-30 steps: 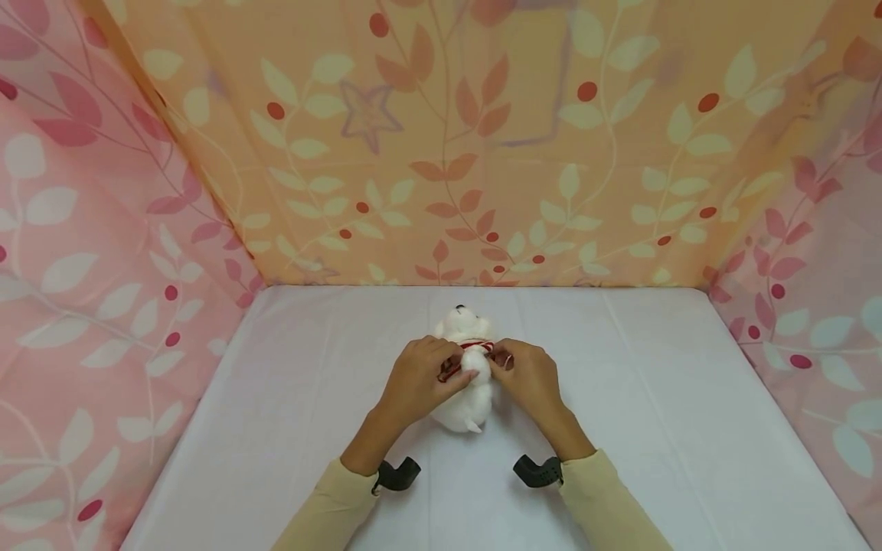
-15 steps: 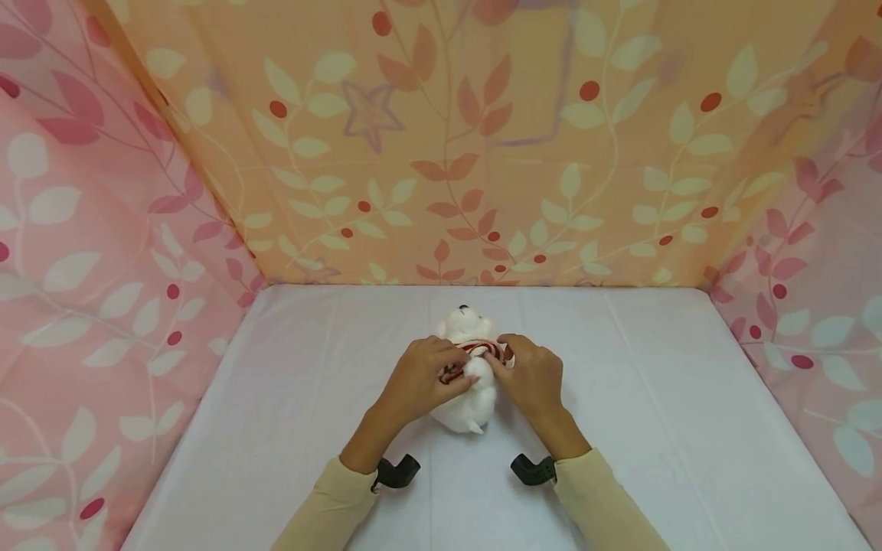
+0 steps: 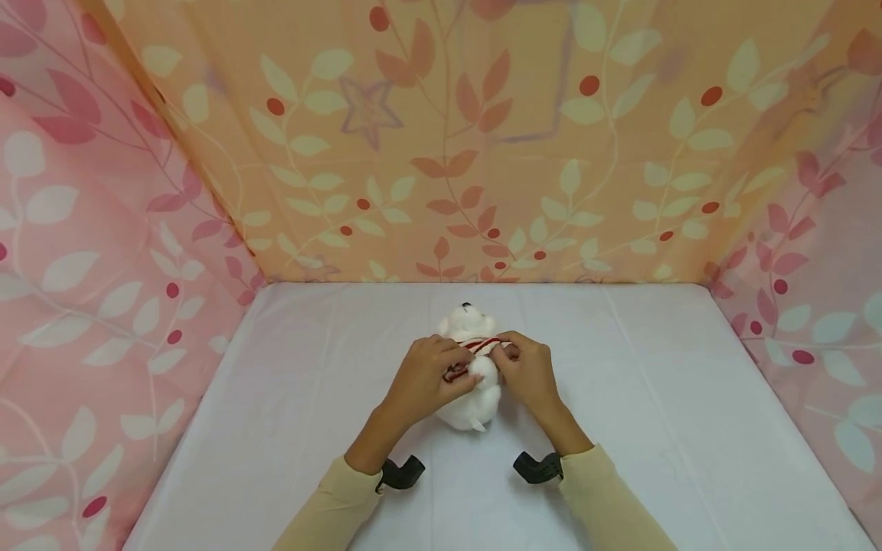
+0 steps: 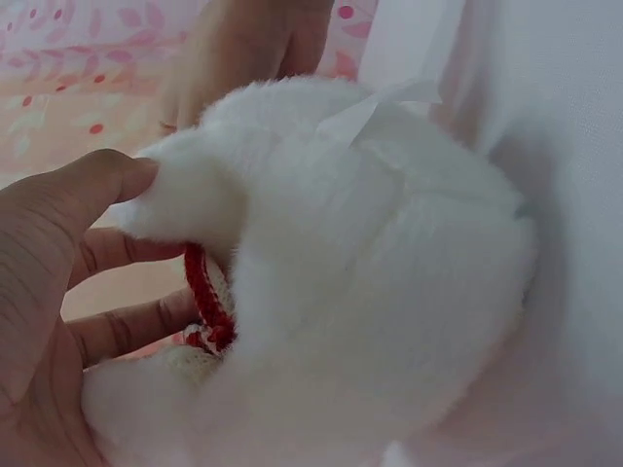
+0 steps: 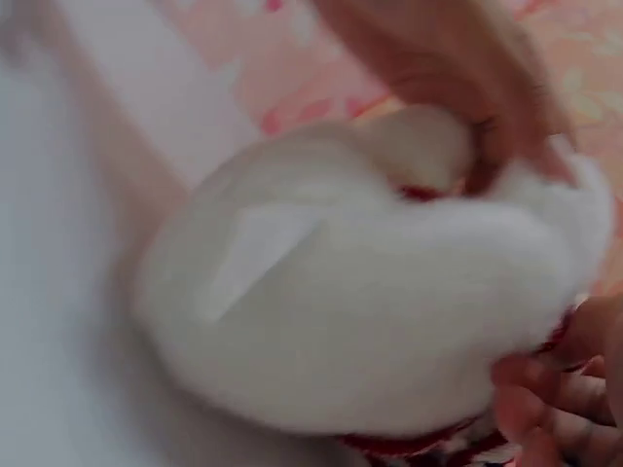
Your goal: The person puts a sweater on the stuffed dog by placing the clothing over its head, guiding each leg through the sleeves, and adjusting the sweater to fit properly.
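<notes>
A white plush toy point(image 3: 470, 413) with a dark nose sits on the white table, its back and small tail toward me. Round its neck goes a red-and-white knitted scarf point(image 3: 480, 347). My left hand point(image 3: 422, 375) holds the toy from the left, thumb on one stubby limb and fingers reaching behind it, beside the scarf's red edge point(image 4: 202, 282). On the right, my right hand point(image 3: 530, 373) pinches the scarf and draws it taut across the neck. More striped scarf point(image 5: 414, 445) shows below the toy in the blurred right wrist view. The toy's front is hidden.
The white-covered table point(image 3: 654, 428) ends at an orange leaf-print curtain point(image 3: 482, 153) at the back. Pink leaf-print curtains point(image 3: 103, 306) flank both sides. A black wrist device point(image 3: 403, 472) sticks out from each sleeve near the table.
My right hand has shifted its hold on the scarf, and a longer striped stretch now shows between the neck and those fingers. My left hand has stayed about in place.
</notes>
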`<state>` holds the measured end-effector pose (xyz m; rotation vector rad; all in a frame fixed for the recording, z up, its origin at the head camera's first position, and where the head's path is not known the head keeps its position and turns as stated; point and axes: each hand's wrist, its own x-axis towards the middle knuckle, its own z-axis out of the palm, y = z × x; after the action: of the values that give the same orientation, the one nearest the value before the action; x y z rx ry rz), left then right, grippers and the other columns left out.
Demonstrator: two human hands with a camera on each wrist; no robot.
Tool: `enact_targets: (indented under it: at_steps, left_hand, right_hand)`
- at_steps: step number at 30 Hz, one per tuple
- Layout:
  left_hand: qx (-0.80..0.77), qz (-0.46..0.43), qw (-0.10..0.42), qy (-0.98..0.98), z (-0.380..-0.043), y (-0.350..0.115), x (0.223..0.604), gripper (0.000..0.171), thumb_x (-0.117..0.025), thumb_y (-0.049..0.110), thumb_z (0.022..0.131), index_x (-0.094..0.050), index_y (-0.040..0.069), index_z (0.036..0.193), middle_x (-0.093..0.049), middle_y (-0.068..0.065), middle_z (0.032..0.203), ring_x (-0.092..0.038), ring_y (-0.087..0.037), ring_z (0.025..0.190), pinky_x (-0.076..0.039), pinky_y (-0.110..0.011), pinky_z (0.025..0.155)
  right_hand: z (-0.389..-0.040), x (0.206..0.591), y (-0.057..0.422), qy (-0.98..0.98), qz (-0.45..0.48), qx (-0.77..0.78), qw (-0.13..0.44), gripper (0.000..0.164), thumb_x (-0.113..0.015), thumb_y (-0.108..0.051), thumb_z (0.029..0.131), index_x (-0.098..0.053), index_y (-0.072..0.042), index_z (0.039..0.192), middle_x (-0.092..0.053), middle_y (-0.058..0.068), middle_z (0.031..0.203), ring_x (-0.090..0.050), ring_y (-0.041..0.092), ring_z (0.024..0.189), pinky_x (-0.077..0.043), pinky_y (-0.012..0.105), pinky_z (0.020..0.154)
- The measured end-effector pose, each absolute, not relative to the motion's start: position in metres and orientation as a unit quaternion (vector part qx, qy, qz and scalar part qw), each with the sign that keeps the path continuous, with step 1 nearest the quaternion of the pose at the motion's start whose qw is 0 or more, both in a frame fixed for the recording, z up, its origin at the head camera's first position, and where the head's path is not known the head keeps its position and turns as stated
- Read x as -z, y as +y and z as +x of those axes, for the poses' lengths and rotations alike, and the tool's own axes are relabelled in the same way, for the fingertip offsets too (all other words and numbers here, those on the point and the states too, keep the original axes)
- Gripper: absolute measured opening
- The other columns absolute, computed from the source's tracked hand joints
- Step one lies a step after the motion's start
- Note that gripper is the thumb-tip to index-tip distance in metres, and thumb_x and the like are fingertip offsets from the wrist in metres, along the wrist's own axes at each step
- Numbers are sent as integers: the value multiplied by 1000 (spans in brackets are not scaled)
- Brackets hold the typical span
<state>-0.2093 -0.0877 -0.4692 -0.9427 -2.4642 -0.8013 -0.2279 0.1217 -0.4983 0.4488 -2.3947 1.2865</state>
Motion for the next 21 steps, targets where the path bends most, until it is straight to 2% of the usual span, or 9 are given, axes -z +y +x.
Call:
enact_targets:
  at_steps: [3, 5, 7, 10, 15, 18, 21]
  left_hand:
    - [287, -327, 185, -881, -209, -87, 469, 15, -79, 34, 88, -72, 20, 90, -61, 6, 74, -51, -11, 73, -43, -36, 68]
    - [287, -325, 187, -881, -210, -87, 469, 15, -79, 33, 88, -72, 20, 89, -61, 5, 72, -50, -11, 71, -42, -35, 67]
    - [289, -323, 189, -881, -210, -87, 469, 15, -80, 32, 87, -72, 20, 89, -61, 5, 72, -50, -11, 70, -42, -35, 66]
    - [291, -323, 192, -880, -209, -88, 468, 14, -80, 32, 86, -72, 20, 89, -61, 5, 71, -49, -12, 70, -42, -35, 66]
    - [296, -318, 186, -882, -208, -88, 468, 14, -81, 32, 86, -74, 21, 91, -63, 6, 74, -51, -12, 72, -43, -37, 69]
    - [290, -315, 181, -885, -207, -87, 468, 15, -80, 34, 87, -75, 21, 93, -64, 6, 76, -52, -12, 75, -44, -38, 71]
    - [285, -311, 180, -888, -208, -87, 468, 16, -80, 35, 87, -75, 21, 93, -65, 7, 77, -53, -13, 75, -45, -40, 72]
  right_hand:
    - [-229, 491, 128, -811, 117, -568, 72, 9, -62, -3, 97, -71, -2, 101, -67, 6, 67, -61, 17, 53, -50, 28, 49]
    - [-230, 487, 133, -810, 114, -574, 36, 7, -64, -3, 96, -69, -2, 101, -70, 9, 74, -65, 19, 63, -54, 29, 56]
    - [-230, 485, 136, -819, 125, -559, 27, 6, -69, -3, 92, -69, -4, 98, -71, 8, 80, -67, 19, 71, -56, 28, 63]
    - [-231, 487, 137, -848, 148, -505, 68, 14, -78, -2, 83, -68, -9, 91, -71, 2, 80, -68, 13, 73, -56, 25, 66]
    - [-230, 493, 130, -890, 162, -385, 186, 21, -80, -1, 76, -62, -11, 77, -63, -2, 66, -56, 10, 58, -47, 27, 54]
    - [-229, 494, 128, -906, 139, -321, 237, 19, -75, 1, 73, -61, -8, 81, -57, 0, 64, -48, 14, 54, -41, 32, 51]
    - [-228, 492, 129, -915, 105, -294, 257, 23, -70, 5, 71, -63, -4, 91, -57, 5, 69, -49, 19, 55, -41, 37, 50]
